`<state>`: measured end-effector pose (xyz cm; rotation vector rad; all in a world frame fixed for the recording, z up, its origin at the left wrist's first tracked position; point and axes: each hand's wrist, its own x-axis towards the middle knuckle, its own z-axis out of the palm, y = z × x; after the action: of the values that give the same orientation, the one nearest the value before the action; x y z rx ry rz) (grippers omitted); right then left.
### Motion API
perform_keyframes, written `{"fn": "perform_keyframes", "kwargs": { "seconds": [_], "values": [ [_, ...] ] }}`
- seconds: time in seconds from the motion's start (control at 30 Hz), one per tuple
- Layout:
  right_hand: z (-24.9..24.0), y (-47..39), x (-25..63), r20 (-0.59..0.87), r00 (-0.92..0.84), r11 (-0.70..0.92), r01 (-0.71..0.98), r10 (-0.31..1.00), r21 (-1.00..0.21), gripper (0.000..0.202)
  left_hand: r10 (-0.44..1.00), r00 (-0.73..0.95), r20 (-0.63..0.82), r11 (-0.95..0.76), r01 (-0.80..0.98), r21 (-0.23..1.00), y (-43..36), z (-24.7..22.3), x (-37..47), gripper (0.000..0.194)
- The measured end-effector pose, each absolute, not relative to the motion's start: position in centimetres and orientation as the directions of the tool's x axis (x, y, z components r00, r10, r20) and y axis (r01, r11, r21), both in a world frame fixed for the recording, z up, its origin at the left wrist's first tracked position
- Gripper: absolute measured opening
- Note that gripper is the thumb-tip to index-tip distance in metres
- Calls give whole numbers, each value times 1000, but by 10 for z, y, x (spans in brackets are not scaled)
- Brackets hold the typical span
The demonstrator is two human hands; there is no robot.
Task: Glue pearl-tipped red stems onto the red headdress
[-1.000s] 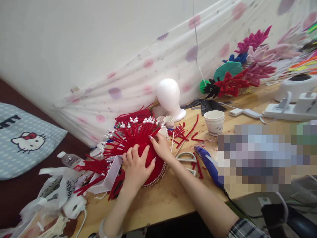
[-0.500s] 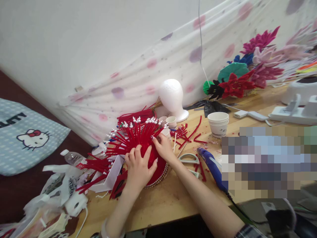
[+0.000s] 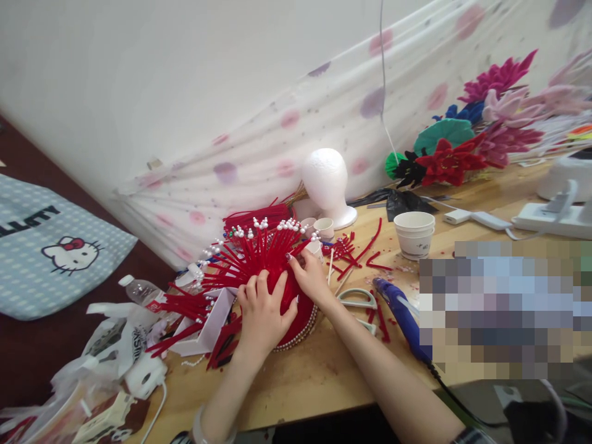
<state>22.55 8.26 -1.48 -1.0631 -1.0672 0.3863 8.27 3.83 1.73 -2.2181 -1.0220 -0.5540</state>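
Note:
A red fan-shaped headdress (image 3: 303,320) rests on the wooden table, with pearl beads along its rim and white-bead-tipped red chenille stems fanning out at its back. My left hand (image 3: 263,311) is laid over its crown, fingers spread and curved round it, gripping it. At the right end of the fan, my right hand (image 3: 311,275) pinches a red chenille stem (image 3: 304,245) between thumb and fingers. The stem's lower end is hidden behind the fingers. Left of the headdress, a white box (image 3: 217,324) has more red bead-tipped stems lying over it.
A white foam head (image 3: 326,185) stands behind. Right of my hands are scissors (image 3: 358,298), a blue glue gun (image 3: 400,314), stacked paper cups (image 3: 414,234) and red stem scraps. A plastic bottle (image 3: 141,291) and bags lie left. Fabric flowers (image 3: 451,161) sit at back right.
The whole view has shifted slightly, so things appear a little further right. Both hands keep nearly the same hold on the headdress and stem.

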Motion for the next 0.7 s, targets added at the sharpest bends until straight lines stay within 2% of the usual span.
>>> {"fn": "perform_keyframes", "kwargs": {
  "seconds": [0.7],
  "values": [
    [-12, 80, 225, 534, 457, 492, 220, 711, -843, 13, 536, 603, 592, -488, 793, -366, 36, 18, 86, 47]
  ]
}}
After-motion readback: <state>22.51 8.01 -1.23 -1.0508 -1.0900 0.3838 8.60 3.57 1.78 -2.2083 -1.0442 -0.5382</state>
